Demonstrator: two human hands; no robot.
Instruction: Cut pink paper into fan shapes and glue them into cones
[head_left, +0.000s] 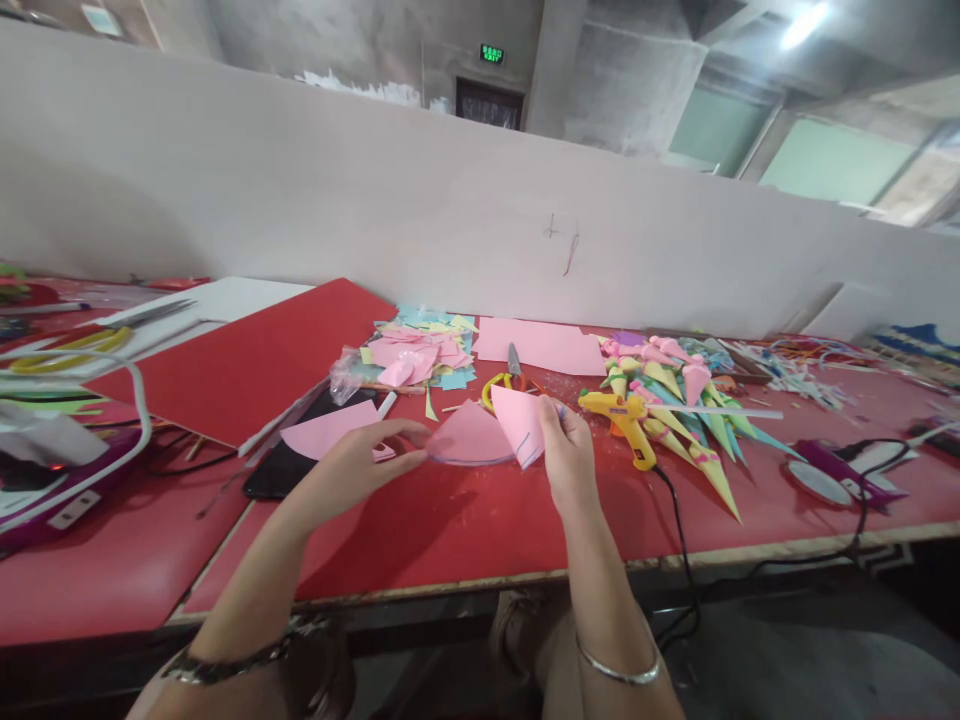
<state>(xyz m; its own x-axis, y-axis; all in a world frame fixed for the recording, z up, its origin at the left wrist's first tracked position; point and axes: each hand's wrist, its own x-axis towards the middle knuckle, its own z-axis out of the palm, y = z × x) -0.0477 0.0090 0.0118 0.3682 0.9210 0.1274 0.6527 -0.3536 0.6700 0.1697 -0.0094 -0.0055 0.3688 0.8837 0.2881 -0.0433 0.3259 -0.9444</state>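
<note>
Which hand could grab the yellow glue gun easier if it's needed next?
Probably the right hand. It is close to the yellow glue gun, while the left hand is farther off. The right one is pinching pink paper, though, so it may need to let go first.

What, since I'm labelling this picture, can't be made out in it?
All in the head view:
Scissors: handles partly hidden by the folded pink paper.
Paper's gripped edge: covered by the right hand.
Left hand: whether it touches the flat pink sheet; angle hides any gap.
Black slab: partly covered by a pink piece.
Left power strip: cut off by picture's edge.
Exit sign: upper characters blurred.
</note>
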